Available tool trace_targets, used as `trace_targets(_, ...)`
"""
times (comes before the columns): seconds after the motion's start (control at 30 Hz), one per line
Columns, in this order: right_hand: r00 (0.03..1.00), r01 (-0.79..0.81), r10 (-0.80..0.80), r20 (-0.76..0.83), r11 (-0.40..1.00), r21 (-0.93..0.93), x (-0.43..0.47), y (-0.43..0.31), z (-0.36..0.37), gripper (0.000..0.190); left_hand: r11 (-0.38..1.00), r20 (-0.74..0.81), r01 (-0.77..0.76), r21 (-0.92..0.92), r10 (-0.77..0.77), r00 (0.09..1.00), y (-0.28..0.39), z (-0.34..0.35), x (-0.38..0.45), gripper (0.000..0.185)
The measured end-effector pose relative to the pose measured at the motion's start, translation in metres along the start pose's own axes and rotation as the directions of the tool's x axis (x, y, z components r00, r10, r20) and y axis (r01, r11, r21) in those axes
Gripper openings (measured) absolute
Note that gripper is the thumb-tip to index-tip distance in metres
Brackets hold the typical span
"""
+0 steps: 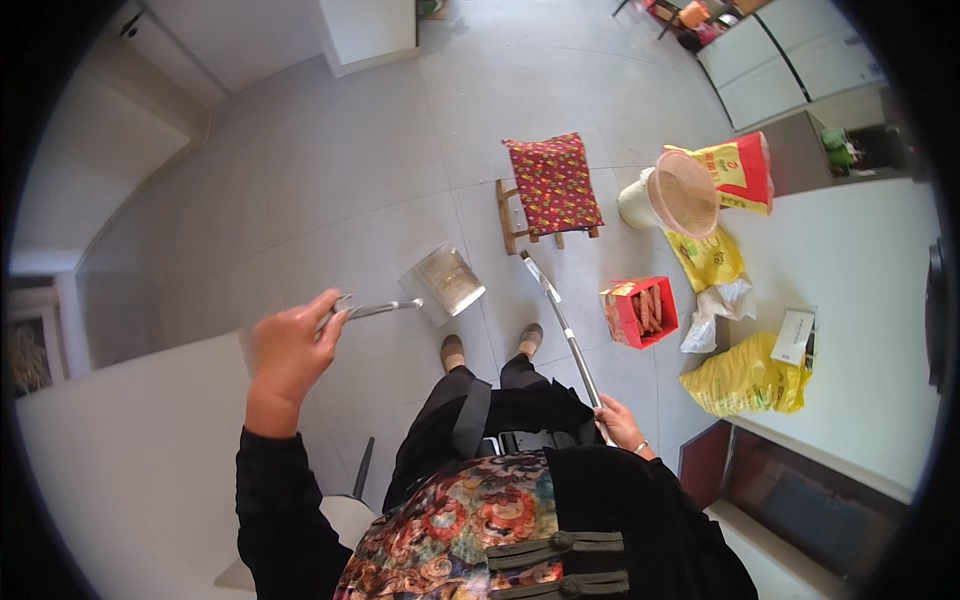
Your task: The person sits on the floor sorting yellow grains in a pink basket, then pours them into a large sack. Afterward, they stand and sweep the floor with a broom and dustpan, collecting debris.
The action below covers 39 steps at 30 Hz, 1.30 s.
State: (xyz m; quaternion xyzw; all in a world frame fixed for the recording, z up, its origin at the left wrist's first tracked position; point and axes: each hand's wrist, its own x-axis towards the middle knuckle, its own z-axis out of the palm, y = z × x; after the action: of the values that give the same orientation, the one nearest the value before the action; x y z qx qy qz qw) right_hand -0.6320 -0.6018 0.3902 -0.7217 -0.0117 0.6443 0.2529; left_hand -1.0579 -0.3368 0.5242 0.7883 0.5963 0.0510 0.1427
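Note:
My left hand (294, 341) is raised at the left, its fingers closed on the top of a metal rod (384, 307). The rod points right, towards a box-like metal pan (450, 279) above the floor; whether they are joined is not clear. At my right side, my right hand (621, 424) grips a long metal pole (575, 349). That pole slants up and away to a flat, pale head with a dark tip (529, 261), near the foot of a wooden stool. A red patterned cloth (556, 184) covers the stool's top.
On the right stand a red box of reddish-brown sticks (651, 313), a pale bucket (637, 204), a pink basket (684, 193) and yellow plastic bags (731, 379). White panels flank both sides. A chair (346, 517) stands behind my left arm.

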Motion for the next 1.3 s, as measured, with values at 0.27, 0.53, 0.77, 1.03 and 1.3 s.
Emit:
trace_targets(0.27, 0.995, -0.099, 0.098, 0.026, 0.904, 0.416, -0.015, -0.02, 0.005, 0.017, 0.985, -0.049, 0.17, -0.028, -0.171, 0.984, -0.013, -0.004, -0.015, 0.025)
trace_targets(0.53, 0.964, -0.252, 0.214, 0.159, 0.542, 0.802, 0.03, -0.017, -0.011, 0.015, 0.981, -0.099, 0.193, -0.017, -0.193, 0.976, -0.026, 0.0, -0.001, 0.027)
trace_targets(0.77, 0.958, -0.266, 0.252, 0.134, 0.618, 0.74, 0.059, -0.023, 0.004, 0.009, 0.975, -0.112, 0.22, 0.027, -0.215, 0.97, -0.024, -0.016, 0.04, 0.027)
trace_targets(1.03, 0.962, -0.257, 0.207, 0.176, 0.483, 0.837, 0.115, -0.063, 0.038, 0.006, 0.978, -0.135, 0.195, 0.078, -0.184, 0.974, -0.026, -0.021, 0.124, 0.03)
trace_targets(1.3, 0.972, -0.142, 0.227, 0.061, 0.362, 0.921, 0.15, -0.124, 0.069, 0.009, 0.994, -0.143, 0.111, 0.005, -0.109, 0.984, -0.022, -0.039, 0.23, 0.029)
